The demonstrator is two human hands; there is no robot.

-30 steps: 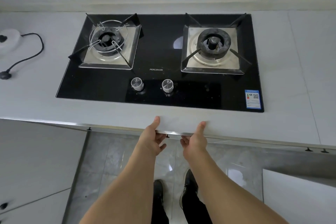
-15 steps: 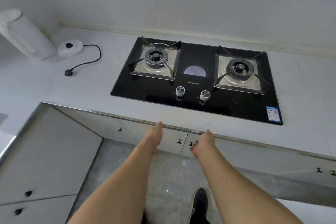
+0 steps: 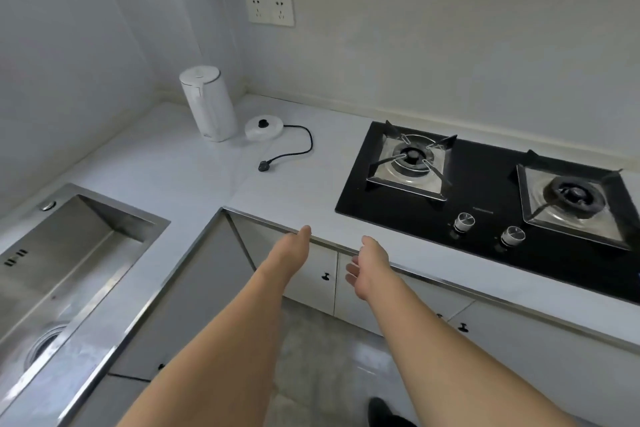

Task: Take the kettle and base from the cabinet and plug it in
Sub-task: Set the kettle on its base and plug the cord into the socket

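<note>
Head view shows the white kettle [image 3: 209, 103] upright near the back corner of the counter [image 3: 194, 180], and its round base [image 3: 264, 128] just beside it on the counter, apart from it. The black cord [image 3: 304, 146] curls away from the base and ends in the plug [image 3: 264, 166], lying loose on the counter. The wall sockets [image 3: 270, 9] sit on the wall above that corner, with nothing in them.

By the look of it, the taking out is done: kettle and base are out, and the cabinet doors [image 3: 320, 274] below the counter edge are closed. What remains is to put the plug into a socket, and likely to set the kettle on its base.

The left hand [image 3: 291, 250] reaches out at the front edge of the counter, fingers loosely spread and empty. The right hand [image 3: 370, 265] hangs just below that edge, open and holding nothing.

A second ago the view looked straight down on the stove [image 3: 485, 191] with both hands gripping the counter edge; now they have let go, and the view has swung left to take in the kettle, sockets and sink [image 3: 104, 218].
</note>
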